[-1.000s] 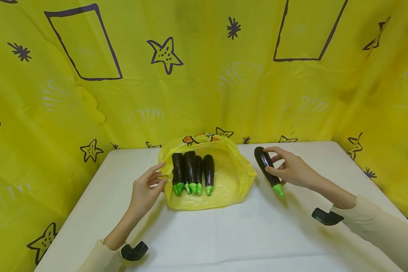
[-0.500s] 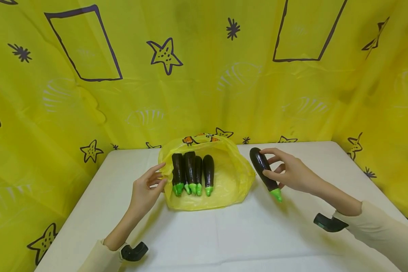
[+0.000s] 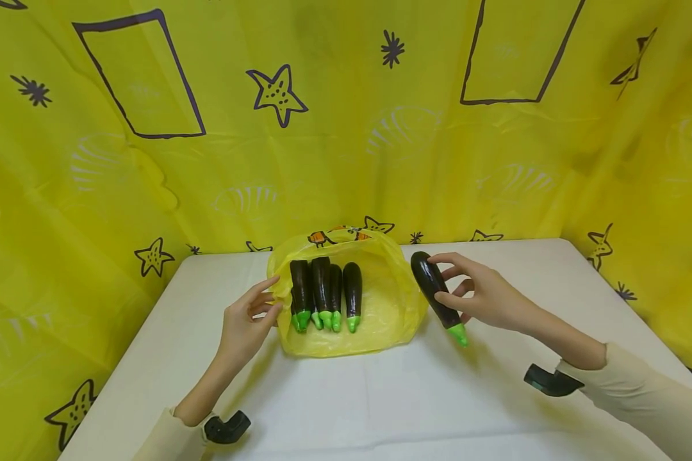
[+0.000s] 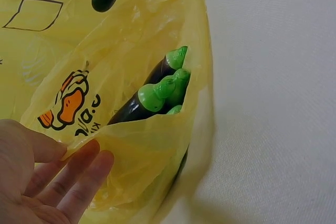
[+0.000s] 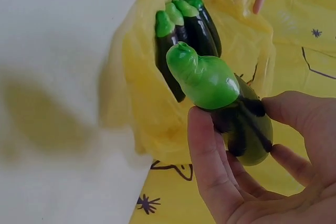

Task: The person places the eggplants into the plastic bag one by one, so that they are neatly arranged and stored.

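A yellow plastic bag [image 3: 389, 314] lies on the table with its mouth toward me. Inside it several dark eggplants [image 3: 353, 291] with green stems lie side by side, mostly toward the left. My left hand [image 3: 247, 323] pinches the bag's left edge between thumb and fingers, as the left wrist view also shows at the bag's rim [image 4: 142, 125]. To the right of the bag, my right hand [image 3: 484, 291] grips another eggplant [image 3: 432, 282], its green stem tilted down toward me. The right wrist view shows that stem [image 5: 210, 82] up close, with thumb and fingers around the dark body.
A white table [image 3: 334, 403] lies under the bag. Yellow sheeting [image 3: 334, 160] printed with stars and fish rises behind it and along both sides. Black curved pieces [image 3: 227, 428] sit at both sleeve cuffs.
My right hand has carried its eggplant leftward, up to the bag's right edge. The left hand keeps its pinch on the bag, and the eggplants inside lie as before.
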Available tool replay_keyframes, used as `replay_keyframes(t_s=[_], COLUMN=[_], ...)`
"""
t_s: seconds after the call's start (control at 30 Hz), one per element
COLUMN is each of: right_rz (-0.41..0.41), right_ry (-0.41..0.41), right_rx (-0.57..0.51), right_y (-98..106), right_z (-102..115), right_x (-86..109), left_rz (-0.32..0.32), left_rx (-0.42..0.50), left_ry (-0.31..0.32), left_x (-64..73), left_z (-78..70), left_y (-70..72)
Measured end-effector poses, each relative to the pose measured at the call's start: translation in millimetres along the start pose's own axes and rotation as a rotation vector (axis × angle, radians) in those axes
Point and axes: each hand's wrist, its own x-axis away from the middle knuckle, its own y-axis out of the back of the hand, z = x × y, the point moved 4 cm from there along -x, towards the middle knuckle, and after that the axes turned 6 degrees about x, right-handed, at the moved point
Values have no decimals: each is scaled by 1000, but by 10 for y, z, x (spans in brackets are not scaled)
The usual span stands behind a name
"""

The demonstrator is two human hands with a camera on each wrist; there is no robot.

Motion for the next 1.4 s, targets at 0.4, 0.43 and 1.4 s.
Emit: replay_keyframes(t_s=[0.4,0.43,1.4], right_rz=[32,36,124], right_ry=[54,53,75], right_rx=[-9,-14,-104], right_y=[-140,-156,-755], right_z=[102,106,261], right_x=[-88,-99,-575], left_rz=[0,-1,-4], left_rx=[20,22,-16], left_ry=[-50,-52,11], left_x=[14,14,11], left_z=[-6,-7,2], left_y=[5,5,3])
